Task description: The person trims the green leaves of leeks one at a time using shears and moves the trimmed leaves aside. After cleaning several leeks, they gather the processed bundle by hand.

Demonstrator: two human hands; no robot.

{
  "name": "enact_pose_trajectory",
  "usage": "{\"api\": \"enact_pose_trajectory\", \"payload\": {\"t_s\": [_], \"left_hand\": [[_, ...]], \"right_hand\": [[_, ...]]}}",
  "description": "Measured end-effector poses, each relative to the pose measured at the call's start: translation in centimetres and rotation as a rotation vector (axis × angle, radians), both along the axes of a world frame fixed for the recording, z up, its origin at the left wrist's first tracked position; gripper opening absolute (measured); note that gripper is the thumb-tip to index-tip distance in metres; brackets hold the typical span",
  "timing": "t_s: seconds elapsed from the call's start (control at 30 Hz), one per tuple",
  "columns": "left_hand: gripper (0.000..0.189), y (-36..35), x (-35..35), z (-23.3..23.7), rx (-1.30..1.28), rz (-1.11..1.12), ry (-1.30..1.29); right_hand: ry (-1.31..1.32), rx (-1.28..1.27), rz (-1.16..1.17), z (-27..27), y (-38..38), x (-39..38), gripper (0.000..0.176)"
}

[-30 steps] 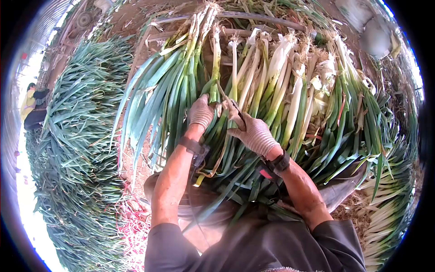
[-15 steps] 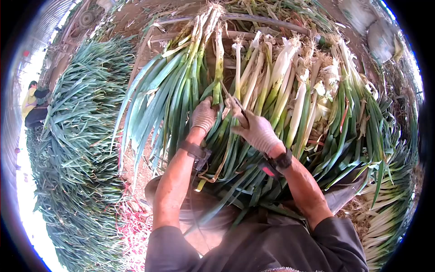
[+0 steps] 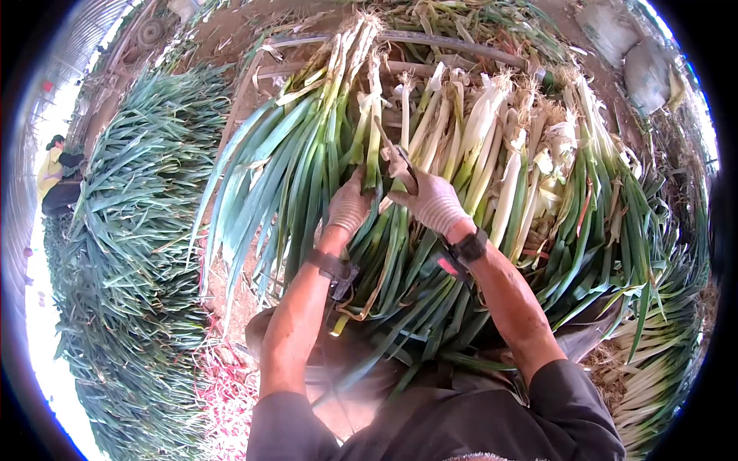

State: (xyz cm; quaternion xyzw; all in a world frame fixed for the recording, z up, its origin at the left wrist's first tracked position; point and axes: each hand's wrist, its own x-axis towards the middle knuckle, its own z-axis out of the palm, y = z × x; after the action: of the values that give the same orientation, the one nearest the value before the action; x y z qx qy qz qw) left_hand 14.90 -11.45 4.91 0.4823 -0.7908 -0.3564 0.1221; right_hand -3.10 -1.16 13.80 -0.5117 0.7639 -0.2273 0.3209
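My left hand point(image 3: 350, 203), in a striped glove, grips a green onion stalk point(image 3: 373, 150) whose roots point up and away from me. Close on its right, my right hand point(image 3: 432, 203), gloved too, is closed around a thin knife point(image 3: 393, 149). The blade points up and left, beside the held stalk. On the left a bunch of green onions point(image 3: 327, 127) lies with long leaves spread toward me. Right of my hands are several pale, dry-skinned onions point(image 3: 480, 115) with roots at the far end.
A metal frame rail point(image 3: 453, 46) runs behind the onions. A large pile of leafy onions point(image 3: 146, 253) fills the left, with a person in yellow point(image 3: 52, 170) beyond. Red and white strips point(image 3: 231, 399) lie lower left. More white-stemmed onions point(image 3: 646, 392) lie lower right; sacks point(image 3: 647, 73) stand upper right.
Both my hands have moved slightly up and stay close together. The held stalk's leaf layers are parted, with a piece now leaning to its left. The knife has shifted a little.
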Motion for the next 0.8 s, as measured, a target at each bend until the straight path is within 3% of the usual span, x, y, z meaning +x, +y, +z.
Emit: {"api": "enact_pose_trajectory", "payload": {"t_s": [0.2, 0.37, 0.57, 0.67, 0.8], "left_hand": [[0.066, 0.7, -0.7, 2.9, 0.117, 0.026, -0.110], [0.065, 0.9, -0.5, 3.6, 0.188, 0.019, -0.008], [0.065, 0.4, 0.0, 1.2, 0.219, -0.024, 0.105], [0.066, 0.4, 0.0, 0.8, 0.303, -0.021, 0.196], [0.067, 1.5, -0.8, 2.2, 0.281, -0.092, 0.176]], "right_hand": [[0.069, 0.019, -0.019, -0.9, -5.0, -2.2, 0.053], [0.072, -0.038, -0.011, -1.6, -8.6, -4.2, 0.059], [0.093, -0.112, 0.017, -4.1, -13.5, -6.7, 0.065], [0.048, -0.075, 0.042, -2.6, -13.9, -7.0, 0.065], [-0.003, -0.092, -0.033, -5.7, -13.7, -8.9, 0.062]]}}
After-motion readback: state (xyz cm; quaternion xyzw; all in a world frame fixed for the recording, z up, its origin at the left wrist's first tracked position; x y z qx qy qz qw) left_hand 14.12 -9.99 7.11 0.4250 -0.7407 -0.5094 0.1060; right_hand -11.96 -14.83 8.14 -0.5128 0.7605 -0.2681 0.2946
